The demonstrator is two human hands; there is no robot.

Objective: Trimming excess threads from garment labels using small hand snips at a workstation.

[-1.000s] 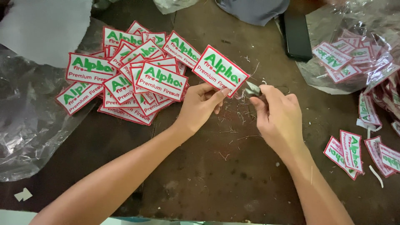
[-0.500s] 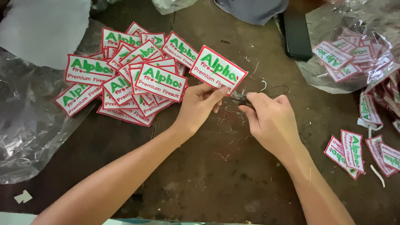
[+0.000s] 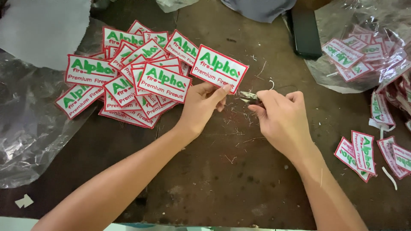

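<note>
Right hand (image 3: 282, 117) nearer patch (image 3: 219, 68).

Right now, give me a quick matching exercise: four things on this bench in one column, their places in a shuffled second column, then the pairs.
1. single patch
2. thread snips
3. patch pile
4. black flat case

A. top of the table, right of centre
B. pinched in the left hand
C. spread left of the hands
D. gripped in the right hand

Pairs: 1-B, 2-D, 3-C, 4-A
</note>
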